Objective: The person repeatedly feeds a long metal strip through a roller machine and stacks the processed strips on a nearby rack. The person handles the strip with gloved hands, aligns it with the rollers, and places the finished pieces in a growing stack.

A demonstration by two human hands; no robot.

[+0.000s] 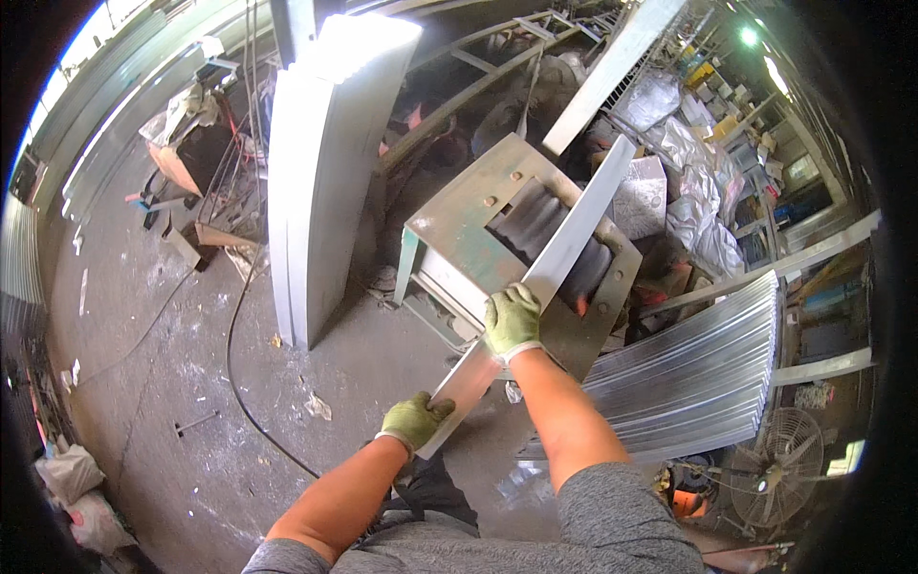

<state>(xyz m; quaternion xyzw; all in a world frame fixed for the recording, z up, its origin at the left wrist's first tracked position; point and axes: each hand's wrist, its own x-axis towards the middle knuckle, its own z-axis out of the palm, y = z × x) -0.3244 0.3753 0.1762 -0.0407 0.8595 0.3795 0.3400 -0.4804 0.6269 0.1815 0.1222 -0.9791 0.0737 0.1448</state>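
A long, flat metal strip [583,225] runs slantwise from near my body up across a worn green machine [459,210] with dark, ridged rollers [535,225] in its top opening. My left hand [417,421], in a green work glove, is closed on the strip's near end. Farther along, my right hand [513,319], gloved the same way, grips the strip beside the machine's near edge. The undersides of both hands are hidden, and the strip covers part of the rollers.
Left of the machine rises a tall stack of pale metal lengths [320,201]. To the right lies a stack of long metal strips [693,368], with a round fan [776,466] nearby. A dark cable [232,368] trails over the floor. Plastic-wrapped bundles [703,206] sit at far right.
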